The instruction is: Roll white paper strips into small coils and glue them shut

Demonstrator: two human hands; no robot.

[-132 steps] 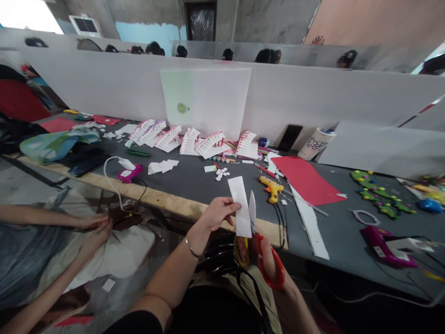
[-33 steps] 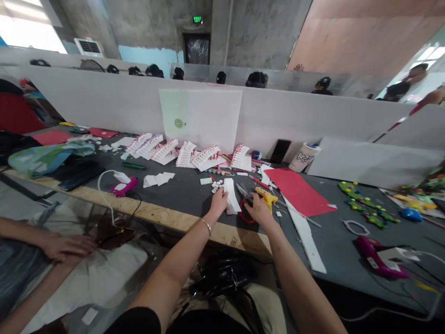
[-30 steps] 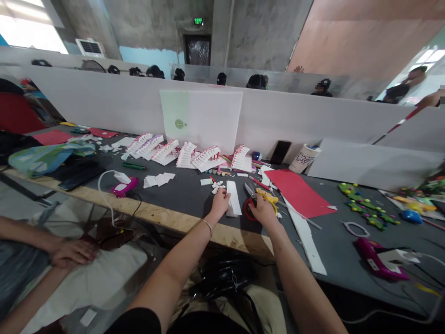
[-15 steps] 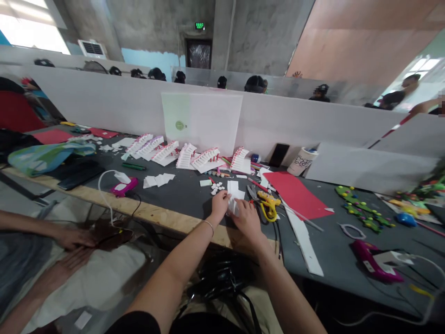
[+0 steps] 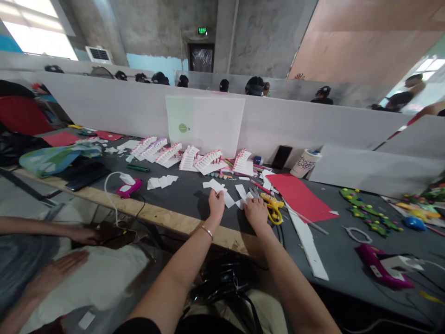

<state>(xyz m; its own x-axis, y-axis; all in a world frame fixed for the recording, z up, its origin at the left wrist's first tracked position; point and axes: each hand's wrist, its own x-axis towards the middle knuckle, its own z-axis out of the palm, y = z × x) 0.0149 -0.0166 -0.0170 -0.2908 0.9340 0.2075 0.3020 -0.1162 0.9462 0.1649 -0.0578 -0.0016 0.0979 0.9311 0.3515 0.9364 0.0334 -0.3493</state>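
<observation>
Paper pieces, white and cut small, are lying on the grey table right at the person's fingertips. The left hand is resting knuckles-up on the longest piece, its fingers curling over the near edge; whether they are pinching the piece or only pressing it down cannot be told. The right hand is lying just beside it, fingertips touching two shorter pieces; its grip cannot be told either. Both forearms are reaching out over the wooden table edge, and a thin bracelet is sitting on the left wrist.

Just right of the right hand, a yellow glue gun is lying on its side, and scissors are showing just beyond the fingertips. Further right, a red sheet is lying flat, with a long white strip running back from it toward the near edge. Beyond the hands, a row of white and pink stepped models is standing along the partition, with a cup and a phone to their right. Well left of the left hand, a pink glue gun is lying on its cord. At the far left, below the table, a co-worker's hands are resting on pale cloth.
</observation>
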